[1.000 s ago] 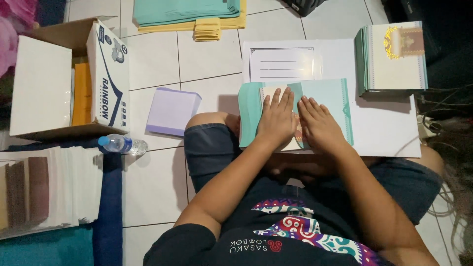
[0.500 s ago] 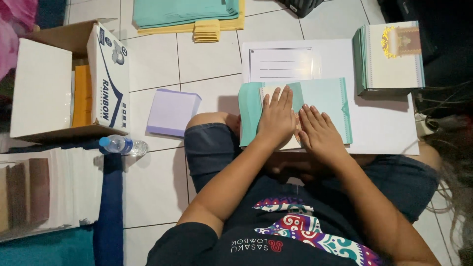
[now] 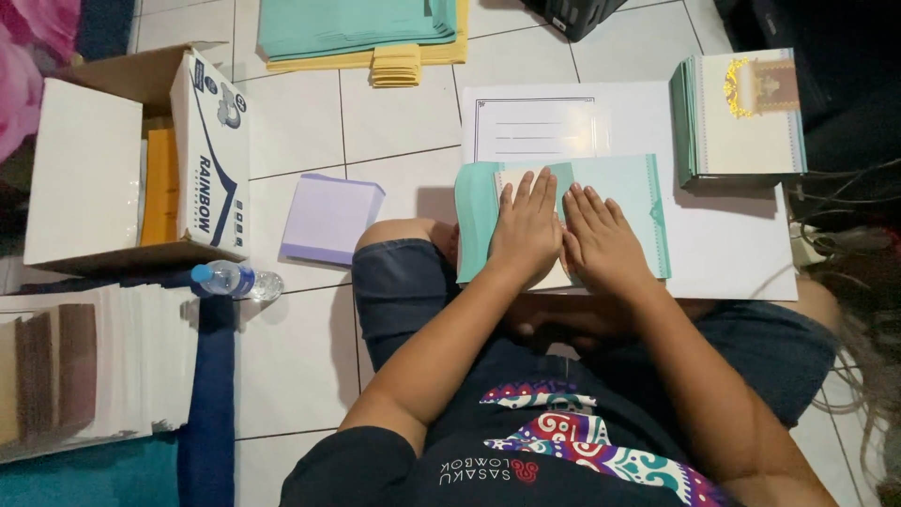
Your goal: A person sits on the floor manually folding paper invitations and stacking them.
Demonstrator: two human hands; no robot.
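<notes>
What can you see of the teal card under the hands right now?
The teal card looks like thin paper stock, a wide rectangle lying flat on a white board across the person's lap. A cream inner sheet shows at its upper middle, with a darker teal band at the right edge. The left hand and right hand press flat on it, side by side, covering its centre.

Head camera, straight down — one view only.

We're looking from the person's own head onto the lap and the tiled floor (image 3: 300, 357), close enough that both forearms fill the near edge. The left hand (image 3: 526, 230) and right hand (image 3: 601, 239) sit centre frame; the far edge reaches a teal paper stack (image 3: 357, 23) — cardboard box (image 3: 84, 169) at left.
</notes>
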